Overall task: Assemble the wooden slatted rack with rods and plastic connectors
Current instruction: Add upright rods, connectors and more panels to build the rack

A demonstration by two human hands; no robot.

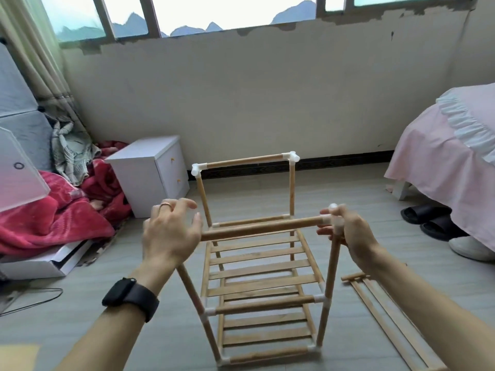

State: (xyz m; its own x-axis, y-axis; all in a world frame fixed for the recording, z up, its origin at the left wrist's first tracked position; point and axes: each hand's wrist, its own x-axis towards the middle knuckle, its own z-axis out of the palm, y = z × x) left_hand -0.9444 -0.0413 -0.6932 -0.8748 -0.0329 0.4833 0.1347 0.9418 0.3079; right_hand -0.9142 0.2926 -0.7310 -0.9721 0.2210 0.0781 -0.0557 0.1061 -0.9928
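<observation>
Inspection finding: the rack (262, 271) stands upright at the middle of the floor (348, 183), partly built. Two slatted shelves are fitted between four uprights. The rear top rod (245, 162) is seated in white connectors at both ends.

The front top rod (262, 228) lies roughly level across the front of the rack. Its right end is seated in a plastic connector (328, 219) on top of the right front upright (330, 269).

The right hand (348, 231) grips that connector, with fingers and thumb curled round it.

The left hand (171, 231) is at the rod's left end with fingers spread and loosely bent, gripping nothing visible. Whether the palm touches the rod end cannot be told. The top of the left front upright (192, 290) is hidden behind this hand. The left wrist carries a black watch (131, 297).

A loose slatted panel (388, 317) lies flat on the floor, just beside the rack on its right.

Surroundings: a white cabinet (150, 172) and a red blanket (53, 223) lie towards the far left corner of the floor. A bed with a pink cover (442, 156) stands along the right edge, with dark slippers (426, 215) beside it.
</observation>
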